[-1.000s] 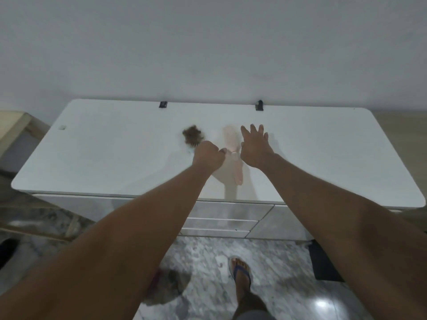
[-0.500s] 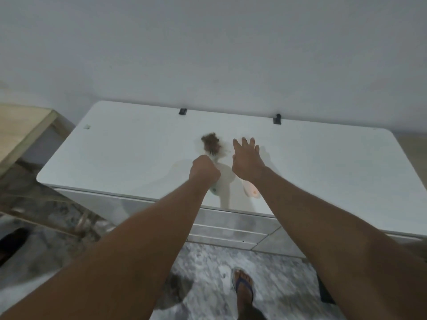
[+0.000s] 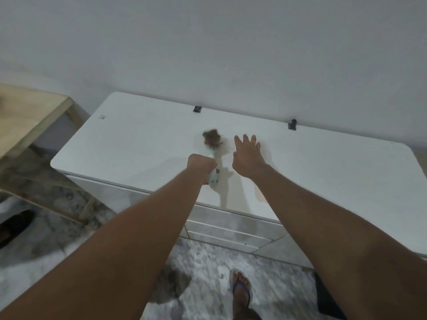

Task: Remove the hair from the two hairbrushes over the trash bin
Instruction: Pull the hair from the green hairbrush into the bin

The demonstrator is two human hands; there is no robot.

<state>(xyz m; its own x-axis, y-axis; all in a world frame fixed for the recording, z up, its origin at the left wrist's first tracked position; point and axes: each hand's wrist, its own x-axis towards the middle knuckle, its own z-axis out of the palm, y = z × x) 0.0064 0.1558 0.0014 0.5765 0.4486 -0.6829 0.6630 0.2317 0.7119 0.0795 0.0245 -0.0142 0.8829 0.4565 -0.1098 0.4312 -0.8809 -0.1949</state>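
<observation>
My left hand (image 3: 200, 166) is closed in a fist round the handle of a pale mint hairbrush (image 3: 214, 178). The end of the handle pokes out below my fist towards me, and the head points away towards the wall (image 3: 208, 42). A thick wad of brown hair (image 3: 211, 139) is caught in the bristles. The brush is over the middle of the white desk (image 3: 138, 146), and its dark reflection lies on the glossy top just under it. I cannot tell whether it touches the surface.

My right hand (image 3: 248, 158) is just beside the brush on its right. It is palm down with the fingers straight and spread, and it holds nothing. The two hands are close together but not touching.

A pale pink shape (image 3: 260, 195) shows near the desk's front edge, against my right forearm. It is too blurred for me to say what it is.

Two small black clips (image 3: 197, 109) sit on the back edge of the desk by the wall. The desk's front has shallow drawers (image 3: 221, 232). A wooden table (image 3: 27, 112) stands to the left. On the marbled floor (image 3: 203, 262) below, my foot (image 3: 240, 285) is in a blue flip-flop (image 3: 241, 291).
</observation>
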